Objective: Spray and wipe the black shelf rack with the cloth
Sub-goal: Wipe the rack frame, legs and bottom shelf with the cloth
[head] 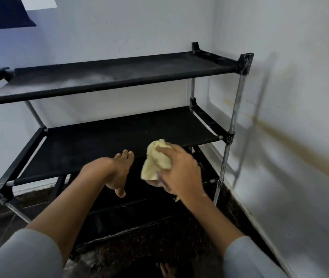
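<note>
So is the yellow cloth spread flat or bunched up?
Bunched up: the cloth is crumpled in the right hand, folds sticking out above the fingers, not laid flat on the shelf rack.

A black shelf rack (pixel 119 77) with fabric tiers and chrome posts stands in a room corner, its top tier streaked pale grey with dust on the left. A crumpled pale-yellow cloth (pixel 156 160) sits bunched at the middle tier's near right edge.

We reach both bare forearms forward, grey sleeves pushed up. Our left hand (pixel 117 173) droops from a bent wrist, fingers relaxed. Our right hand (pixel 176 173) curls its fingers closed.
</note>
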`<state>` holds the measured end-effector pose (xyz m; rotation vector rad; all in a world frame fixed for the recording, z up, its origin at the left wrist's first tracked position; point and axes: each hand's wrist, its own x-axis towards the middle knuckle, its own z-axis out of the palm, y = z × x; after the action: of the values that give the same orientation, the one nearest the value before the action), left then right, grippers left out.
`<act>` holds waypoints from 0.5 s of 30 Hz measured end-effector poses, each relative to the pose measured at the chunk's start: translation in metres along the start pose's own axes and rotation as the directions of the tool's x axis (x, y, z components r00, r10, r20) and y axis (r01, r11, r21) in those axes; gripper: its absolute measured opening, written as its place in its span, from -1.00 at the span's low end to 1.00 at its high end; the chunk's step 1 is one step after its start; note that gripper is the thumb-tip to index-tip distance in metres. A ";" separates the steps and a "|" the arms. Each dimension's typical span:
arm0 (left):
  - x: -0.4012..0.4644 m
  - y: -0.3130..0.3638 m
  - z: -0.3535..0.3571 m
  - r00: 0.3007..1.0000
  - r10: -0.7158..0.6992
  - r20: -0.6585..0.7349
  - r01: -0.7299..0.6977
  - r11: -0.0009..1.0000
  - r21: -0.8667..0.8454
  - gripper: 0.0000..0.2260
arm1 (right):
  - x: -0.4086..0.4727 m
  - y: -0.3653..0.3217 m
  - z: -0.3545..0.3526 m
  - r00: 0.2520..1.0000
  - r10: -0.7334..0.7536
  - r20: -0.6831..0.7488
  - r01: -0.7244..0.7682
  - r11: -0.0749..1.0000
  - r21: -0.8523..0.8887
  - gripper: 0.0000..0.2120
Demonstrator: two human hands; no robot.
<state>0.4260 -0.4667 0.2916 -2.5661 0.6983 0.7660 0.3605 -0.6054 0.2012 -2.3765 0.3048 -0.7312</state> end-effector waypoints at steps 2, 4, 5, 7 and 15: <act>0.001 0.000 0.001 1.000 -0.010 -0.001 0.010 0.999 0.033 -0.02 | 0.007 0.021 -0.021 0.992 0.094 -0.088 -0.094 0.996 -0.002 -0.46; 0.000 -0.001 0.001 1.000 -0.005 0.006 0.005 1.000 0.030 -0.03 | 0.013 0.041 -0.041 0.966 0.191 -0.177 -0.193 0.981 0.008 -0.53; 0.000 -0.002 0.001 1.000 0.002 0.008 -0.002 1.000 0.018 -0.03 | 0.015 0.048 -0.049 0.948 0.234 -0.216 -0.236 0.972 0.014 -0.59; 0.000 -0.002 -0.001 1.000 0.012 0.007 -0.012 1.000 -0.003 -0.05 | 0.019 0.052 -0.053 0.910 0.305 -0.279 -0.316 0.949 0.008 -0.66; 0.001 -0.001 0.001 1.000 0.010 -0.012 -0.010 1.000 0.003 -0.05 | 0.001 -0.027 0.017 0.985 0.109 -0.135 -0.131 0.976 -0.172 -0.64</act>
<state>0.4267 -0.4655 0.2906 -2.5685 0.7156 0.7530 0.3724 -0.5763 0.2074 -2.4597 0.5853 -0.8267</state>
